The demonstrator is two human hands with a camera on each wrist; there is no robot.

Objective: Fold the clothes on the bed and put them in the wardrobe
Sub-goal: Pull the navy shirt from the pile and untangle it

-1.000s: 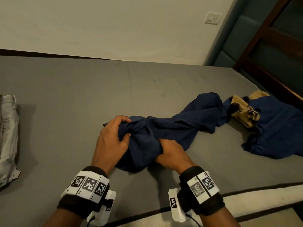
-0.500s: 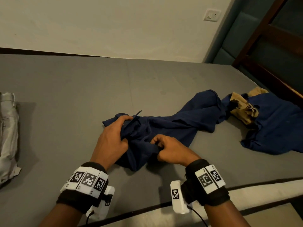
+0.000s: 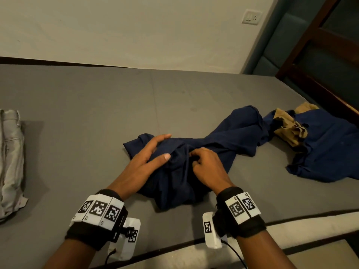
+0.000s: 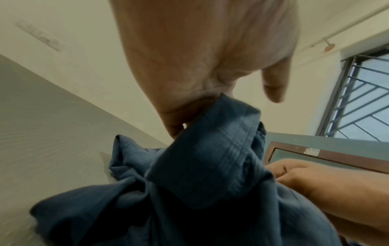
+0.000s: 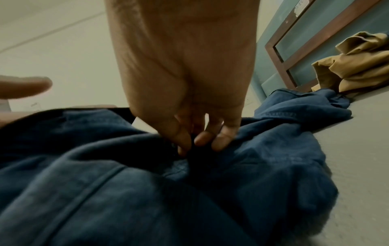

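Untangling stage: my right hand [image 3: 208, 167] pinches a fold of the navy garment [image 3: 217, 144], left hand [image 3: 143, 162] flat and relaxed on it; next, spread it before folding.

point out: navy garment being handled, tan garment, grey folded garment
navy garment [image 3: 229, 140], head view, twisted middle section.
tan garment [image 3: 289, 129], head view, crumpled centre.
grey folded garment [image 3: 11, 162], head view, top face of the fold.
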